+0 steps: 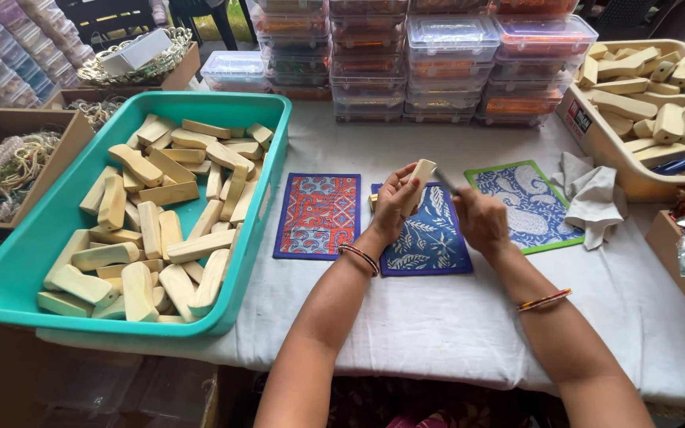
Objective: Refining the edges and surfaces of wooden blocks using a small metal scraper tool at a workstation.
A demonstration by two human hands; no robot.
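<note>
Both forearms reach up from the bottom edge to mid-frame

Teal tub (9, 269) at left and beige tray (596, 139) upper right hold wooden blocks; left hand (394, 208) closed around wooden block (420, 176), right hand (481, 220) closed on thin tool (444, 182) at centre

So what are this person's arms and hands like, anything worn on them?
Both forearms are bare, with no sleeves in view. The left hand has a thin reddish bangle at the wrist. The right hand has a thin red and gold bangle further up the forearm. No gloves; rings cannot be made out.
</note>
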